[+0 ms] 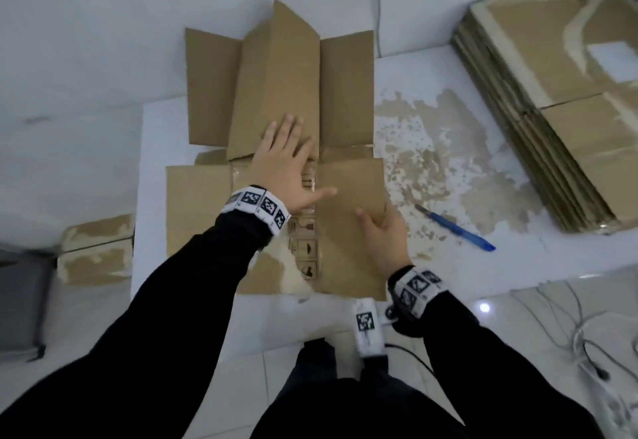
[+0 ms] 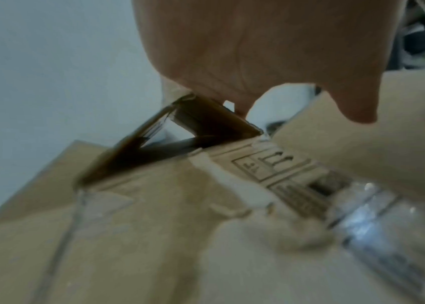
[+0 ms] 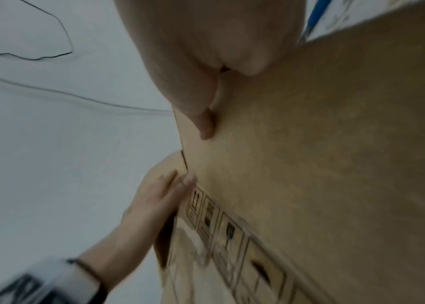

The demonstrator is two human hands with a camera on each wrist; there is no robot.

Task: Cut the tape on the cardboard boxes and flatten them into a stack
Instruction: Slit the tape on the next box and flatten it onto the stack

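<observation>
Hands on box, white table

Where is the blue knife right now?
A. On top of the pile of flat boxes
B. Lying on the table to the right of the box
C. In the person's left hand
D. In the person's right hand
B: the blue knife lies alone on the table, right of the box; both hands are on the cardboard.

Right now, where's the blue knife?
Head view: the blue utility knife lies on the white table, right of the right hand, near the flattened stack.
</observation>
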